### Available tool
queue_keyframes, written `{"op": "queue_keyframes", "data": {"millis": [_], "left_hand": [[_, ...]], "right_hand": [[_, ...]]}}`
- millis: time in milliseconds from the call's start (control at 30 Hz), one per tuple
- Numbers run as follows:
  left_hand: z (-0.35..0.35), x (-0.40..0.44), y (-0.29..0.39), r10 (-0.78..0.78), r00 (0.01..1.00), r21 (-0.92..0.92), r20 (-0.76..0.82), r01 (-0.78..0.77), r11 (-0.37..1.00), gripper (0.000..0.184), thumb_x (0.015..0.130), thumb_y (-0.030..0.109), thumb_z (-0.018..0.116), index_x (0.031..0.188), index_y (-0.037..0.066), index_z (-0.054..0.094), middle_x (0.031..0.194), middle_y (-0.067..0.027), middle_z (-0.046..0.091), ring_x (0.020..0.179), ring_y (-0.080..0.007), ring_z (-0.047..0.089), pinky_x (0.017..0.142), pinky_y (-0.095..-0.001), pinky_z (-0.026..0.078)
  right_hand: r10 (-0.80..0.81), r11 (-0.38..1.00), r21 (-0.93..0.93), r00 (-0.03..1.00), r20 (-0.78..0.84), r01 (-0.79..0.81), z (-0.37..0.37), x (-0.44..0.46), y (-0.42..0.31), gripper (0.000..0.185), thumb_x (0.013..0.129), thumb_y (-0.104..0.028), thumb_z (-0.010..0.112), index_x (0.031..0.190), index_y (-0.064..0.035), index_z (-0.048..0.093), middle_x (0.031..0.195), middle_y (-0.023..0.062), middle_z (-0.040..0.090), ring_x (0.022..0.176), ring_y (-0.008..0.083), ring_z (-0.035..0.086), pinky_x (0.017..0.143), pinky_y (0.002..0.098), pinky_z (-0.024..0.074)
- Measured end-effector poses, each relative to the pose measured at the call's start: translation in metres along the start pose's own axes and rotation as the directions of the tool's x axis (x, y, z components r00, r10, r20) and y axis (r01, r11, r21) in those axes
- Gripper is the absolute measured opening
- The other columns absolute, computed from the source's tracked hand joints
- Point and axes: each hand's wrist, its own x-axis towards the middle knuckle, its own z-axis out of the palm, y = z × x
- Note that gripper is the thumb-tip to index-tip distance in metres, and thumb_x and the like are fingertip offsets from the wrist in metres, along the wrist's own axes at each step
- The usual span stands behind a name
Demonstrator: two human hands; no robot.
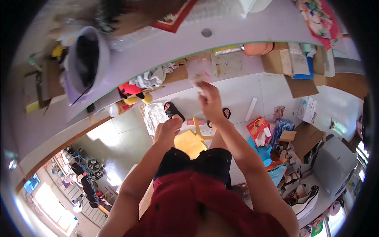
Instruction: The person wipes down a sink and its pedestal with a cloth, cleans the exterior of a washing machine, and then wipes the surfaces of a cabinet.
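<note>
The scene is taken in by one camera worn on the head, faced forward and steeply down. The shirt (185, 201) is seen from above, very near, and the left hand (169, 128) and right hand (210, 102) are framed farther off, near the middle. The floor (241, 91) is looked down on beyond them, and the desk (173, 45) is shown across the far side. By the wide, round lens, straight edges are bent and the corners are darkened.
</note>
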Motion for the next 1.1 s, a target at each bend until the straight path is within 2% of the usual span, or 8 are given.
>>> {"op": "queue_keyframes", "data": {"millis": [33,67,100,267,633,833,967,1100], "left_hand": [[-0.017,0.025,-0.028,-0.095,0.994,-0.097,0.062,0.101,0.990,0.028,0.090,0.009,0.054,0.118,0.006,0.052,0.106,-0.0084,0.056,0.104,-0.0178,0.054,0.089,-0.0303,0.045],[-0.021,0.034,-0.030,-0.222,0.975,-0.513,0.009,0.195,0.836,0.034,0.090,0.019,0.058,0.120,0.005,0.050,0.113,-0.0097,0.054,0.105,-0.0199,0.054,0.090,-0.0330,0.046],[-0.017,0.061,-0.029,-0.386,0.920,-0.410,-0.066,0.328,0.851,0.044,0.091,0.034,0.058,0.123,0.005,0.048,0.116,-0.0099,0.053,0.107,-0.0214,0.053,0.094,-0.0344,0.043],[-0.016,0.139,-0.054,-0.123,0.981,-0.708,-0.147,-0.018,0.706,0.045,0.092,0.045,0.054,0.106,0.002,0.053,0.108,-0.0093,0.059,0.107,-0.0199,0.054,0.096,-0.0351,0.040],[-0.013,0.202,-0.102,0.469,0.800,-0.529,-0.374,-0.599,0.601,0.033,0.097,0.035,0.047,0.109,0.005,0.051,0.100,-0.0098,0.059,0.103,-0.0210,0.055,0.088,-0.0355,0.043],[-0.012,0.203,-0.107,0.497,0.761,-0.489,-0.417,-0.649,0.584,0.035,0.095,0.036,0.049,0.109,0.004,0.051,0.097,-0.0067,0.059,0.098,-0.0176,0.055,0.084,-0.0323,0.043],[-0.022,0.175,-0.144,0.602,0.774,-0.469,-0.199,-0.614,0.635,0.034,0.095,0.034,0.050,0.103,0.002,0.057,0.101,-0.0070,0.061,0.099,-0.0152,0.055,0.086,-0.0309,0.043],[-0.069,0.129,-0.197,0.553,0.818,-0.240,-0.159,-0.575,0.782,0.034,0.095,0.030,0.051,0.112,0.001,0.057,0.108,-0.0072,0.063,0.106,-0.0152,0.054,0.091,-0.0313,0.042]], "right_hand": [[-0.182,0.979,-0.085,0.981,0.063,0.187,0.018,0.006,0.013,0.045,0.071,0.001,0.061,0.113,-0.0114,0.060,0.115,0.0111,0.058,0.106,0.0287,0.055,0.087,0.0424,0.0449],[-0.189,0.953,-0.207,0.968,0.167,0.222,0.035,0.006,0.021,0.045,0.072,-0.002,0.061,0.116,-0.0136,0.059,0.119,0.0074,0.056,0.115,0.0263,0.049,0.095,0.0417,0.0387],[-0.175,0.912,-0.317,0.946,0.271,0.260,0.052,0.001,0.031,0.045,0.074,-0.005,0.061,0.118,-0.0158,0.058,0.123,0.0037,0.055,0.124,0.0239,0.044,0.104,0.0410,0.0325],[-0.268,0.903,-0.273,0.931,0.247,0.333,0.080,-0.018,0.093,0.042,0.079,-0.005,0.054,0.119,-0.0150,0.059,0.132,0.0001,0.051,0.130,0.0183,0.039,0.110,0.0484,0.0200],[-0.620,0.649,-0.608,0.781,-0.074,0.457,0.090,-0.019,0.160,0.031,0.086,-0.006,0.049,0.115,-0.0036,0.058,0.122,0.0103,0.058,0.121,0.0293,0.049,0.107,0.0460,0.0240],[-0.763,0.562,-0.653,0.623,-0.173,0.508,0.106,-0.017,0.173,0.029,0.086,-0.007,0.049,0.113,-0.0063,0.059,0.119,0.0094,0.059,0.117,0.0277,0.050,0.103,0.0447,0.0295],[-0.805,0.532,-0.644,0.564,-0.185,0.549,0.113,-0.029,0.161,0.029,0.087,-0.006,0.051,0.115,-0.0053,0.058,0.118,0.0104,0.059,0.113,0.0293,0.051,0.102,0.0418,0.0325],[-0.520,0.852,-0.246,0.803,-0.291,0.462,0.157,-0.067,0.133,0.027,0.094,-0.005,0.043,0.118,0.0011,0.054,0.116,0.0124,0.058,0.106,0.0199,0.057,0.090,0.0337,0.0459]]}}
